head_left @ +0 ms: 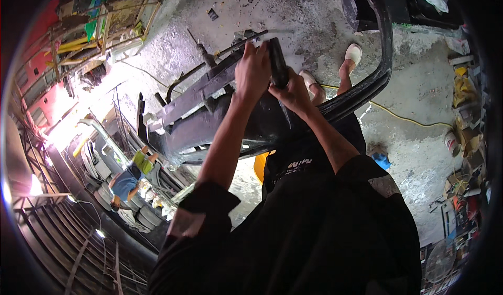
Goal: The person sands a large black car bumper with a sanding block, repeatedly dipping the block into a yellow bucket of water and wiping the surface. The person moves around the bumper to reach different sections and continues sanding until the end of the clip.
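Observation:
A large black part [204, 122], shaped like a vehicle bumper, lies across in front of me. Its long bar [385, 49] bends up at the right. My right hand [293, 92] is closed round the lower end of a dark, elongated piece [277, 62], with the thumb across it. Just left of it, my left hand [252, 70] has its fingers curled at the black part's upper edge, close to the dark piece. What the left fingers hold is hidden behind the hand. A thin dark point shows below the right hand, over the part.
Two feet in pale shoes [353, 54] stand on the stained concrete floor beyond the bar. A yellow cable [403, 118] runs across the floor at right. Clutter and boxes [469, 151] line the right side. Another person [128, 180] is at the left, near stacked parts.

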`<state>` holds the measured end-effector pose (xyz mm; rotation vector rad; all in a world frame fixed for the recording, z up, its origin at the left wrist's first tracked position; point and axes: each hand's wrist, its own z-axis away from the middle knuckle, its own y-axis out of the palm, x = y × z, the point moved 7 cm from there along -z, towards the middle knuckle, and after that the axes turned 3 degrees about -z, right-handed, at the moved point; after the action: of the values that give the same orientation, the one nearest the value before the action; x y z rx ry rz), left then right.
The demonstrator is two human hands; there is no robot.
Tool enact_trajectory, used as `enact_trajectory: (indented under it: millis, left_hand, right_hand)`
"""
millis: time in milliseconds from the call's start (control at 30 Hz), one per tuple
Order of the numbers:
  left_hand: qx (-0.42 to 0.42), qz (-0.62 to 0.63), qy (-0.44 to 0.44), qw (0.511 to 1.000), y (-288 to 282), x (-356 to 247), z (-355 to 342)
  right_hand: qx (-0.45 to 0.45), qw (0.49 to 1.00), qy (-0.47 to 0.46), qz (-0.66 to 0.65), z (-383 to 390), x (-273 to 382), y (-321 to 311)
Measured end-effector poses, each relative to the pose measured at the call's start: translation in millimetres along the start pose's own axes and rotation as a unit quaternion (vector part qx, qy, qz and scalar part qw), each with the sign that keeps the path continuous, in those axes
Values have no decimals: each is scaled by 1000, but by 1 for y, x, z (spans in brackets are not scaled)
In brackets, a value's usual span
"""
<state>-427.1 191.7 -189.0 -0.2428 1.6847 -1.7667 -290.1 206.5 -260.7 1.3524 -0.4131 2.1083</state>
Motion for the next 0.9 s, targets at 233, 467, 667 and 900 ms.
enact_trajectory:
  millis: [233, 467, 667, 900]
  left_hand:
    - [-54, 134, -91, 985, -25, 62, -33]
    - [-50, 378, -268, 885, -68, 62, 126]
    - [-76, 456, -204, 863, -59, 8, 188]
    - [-67, 498, -147, 852, -35, -87, 179]
  right_hand:
    - [18, 999, -26, -3, -1, 13, 7]
    - [4, 970, -125, 210, 9, 46, -32]
    - [41, 986, -51, 154, 55, 56, -112]
    - [100, 992, 57, 45, 123, 63, -167]
